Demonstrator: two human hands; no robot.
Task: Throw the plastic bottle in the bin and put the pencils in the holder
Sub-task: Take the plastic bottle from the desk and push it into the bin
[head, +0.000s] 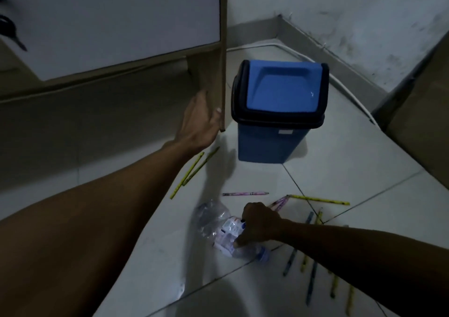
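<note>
Nearest the camera, the left forearm runs up from the 8 o'clock corner to the left hand [200,119], whose fingers curl around the lower edge of a tall brown panel [222,54], steadying the person and holding none of the task's things. Right hand [257,226], coming in from 4 o'clock, is closed over the middle of the plastic bottle [227,234], thumb pressed on the label, so this hand is plainly the nearer one and already has the grip. That single crumpled, clear bottle lies on the tiled floor [340,170] with its long axis running from 10 o'clock down to 4 o'clock, blue cap at the lower right end. From it, the one blue bin [272,136] stands at roughly 12 o'clock, near but apart, its swing lid [279,85] shut (it will likely need a push with the bottle). Pencils [245,193] lie scattered on the floor: two yellow ones at 10 o'clock from the bottle, three near 1 o'clock, and a blurred cluster at 4 o'clock, making about a dozen, though I cannot count them exactly. No holder shows anywhere.
</note>
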